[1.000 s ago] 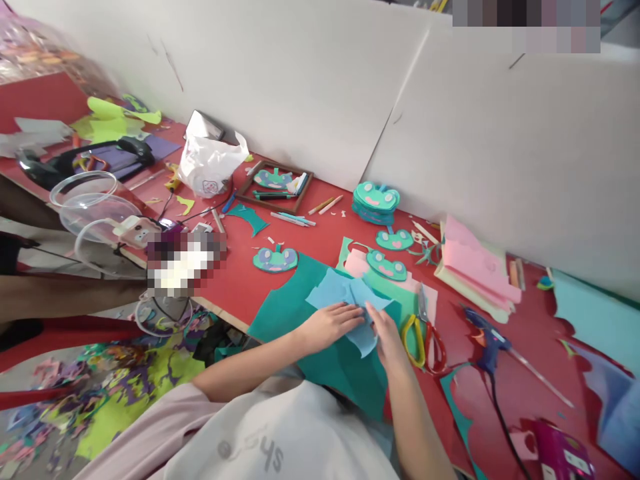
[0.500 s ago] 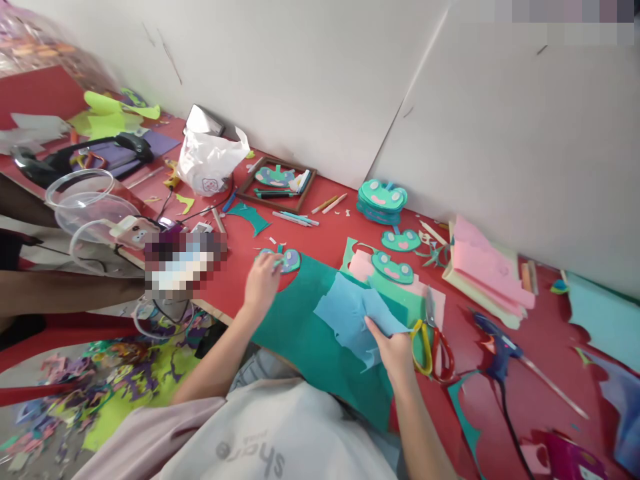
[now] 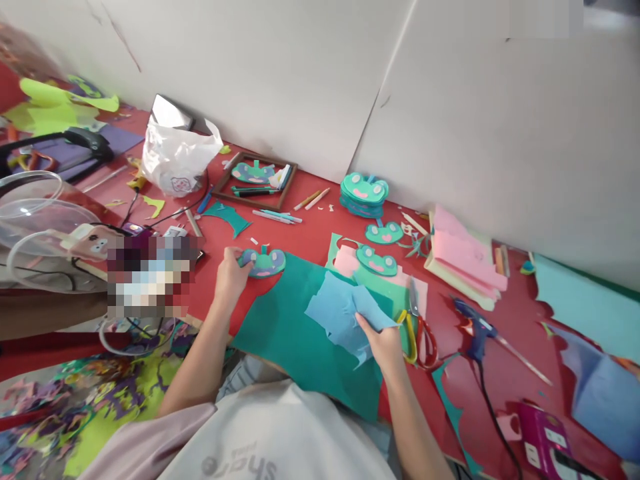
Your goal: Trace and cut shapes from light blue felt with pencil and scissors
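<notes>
Pinches the purple-patched frog face (image 3: 267, 265) by the left end in the left hand (image 3: 230, 277), with thumb and fingers drawn narrow. Lies flat, just by the upper left edge of the teal sheet (image 3: 285, 347), with long axis running left to right and tab pointing toward the wall (image 3: 280, 80).

Grips the blue felt (image 3: 333, 303) at the right side in the right hand (image 3: 386, 343), thumb on top. Spreads over the teal sheet, ragged-edged and slightly creased, longest from left to right.

Close by to the right: scissors (image 3: 414, 300), with blades toward the wall and yellow and red handles toward the body; crowd the felt's right corner. Farther right: blue glue gun (image 3: 477, 333), with nozzle angled up and left and glue stick trailing down and right. Beyond the felt: another frog face (image 3: 377, 261) on light green and pink pieces; then a frog stack (image 3: 364, 197) near the wall. Up and left of that: pens (image 3: 274, 217), wooden tray (image 3: 250, 202), white plastic bag (image 3: 177, 160). Far right: pink felt pile (image 3: 463, 257).

Underneath, red desk (image 3: 310, 233), backed by white wall. At lower left, floor littered with coloured scraps (image 3: 40, 410).
</notes>
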A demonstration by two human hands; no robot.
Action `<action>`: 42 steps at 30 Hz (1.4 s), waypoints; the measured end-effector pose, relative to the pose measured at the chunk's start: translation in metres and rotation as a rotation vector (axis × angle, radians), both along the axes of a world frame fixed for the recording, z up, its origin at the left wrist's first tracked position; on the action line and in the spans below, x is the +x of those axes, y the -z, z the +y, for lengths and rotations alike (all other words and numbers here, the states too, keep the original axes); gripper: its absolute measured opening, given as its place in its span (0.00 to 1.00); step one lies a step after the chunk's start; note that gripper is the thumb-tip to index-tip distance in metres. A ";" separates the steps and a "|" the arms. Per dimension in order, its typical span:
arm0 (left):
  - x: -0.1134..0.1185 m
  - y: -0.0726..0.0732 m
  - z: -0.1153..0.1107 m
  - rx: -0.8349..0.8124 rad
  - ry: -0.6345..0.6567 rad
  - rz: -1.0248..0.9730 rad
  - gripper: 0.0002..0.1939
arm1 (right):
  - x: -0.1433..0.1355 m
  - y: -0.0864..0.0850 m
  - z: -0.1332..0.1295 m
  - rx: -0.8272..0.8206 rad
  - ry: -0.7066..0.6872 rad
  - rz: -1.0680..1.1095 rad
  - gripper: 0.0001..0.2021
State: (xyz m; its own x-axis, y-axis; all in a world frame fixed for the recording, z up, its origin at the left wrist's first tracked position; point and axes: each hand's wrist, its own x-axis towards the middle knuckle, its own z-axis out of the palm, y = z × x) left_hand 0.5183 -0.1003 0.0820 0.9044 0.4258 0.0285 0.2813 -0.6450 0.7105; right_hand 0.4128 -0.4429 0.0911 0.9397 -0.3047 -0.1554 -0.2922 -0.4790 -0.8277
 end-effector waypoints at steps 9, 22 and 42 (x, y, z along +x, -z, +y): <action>0.013 -0.050 -0.046 -0.482 0.099 -0.365 0.20 | -0.005 -0.005 0.001 0.026 -0.043 -0.004 0.24; 0.035 0.003 -0.192 -0.327 0.715 0.091 0.13 | 0.092 -0.012 -0.094 -0.412 0.058 -0.167 0.13; 0.037 0.008 -0.187 -0.513 0.768 0.187 0.20 | 0.126 -0.007 -0.107 -0.227 0.201 -0.233 0.17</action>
State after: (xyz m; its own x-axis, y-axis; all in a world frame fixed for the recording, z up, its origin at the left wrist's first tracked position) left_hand 0.5558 -0.2871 0.0739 0.9135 -0.3689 -0.1715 0.0473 -0.3224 0.9454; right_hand 0.5384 -0.5500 0.0982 0.8598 -0.4887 0.1479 -0.2157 -0.6103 -0.7623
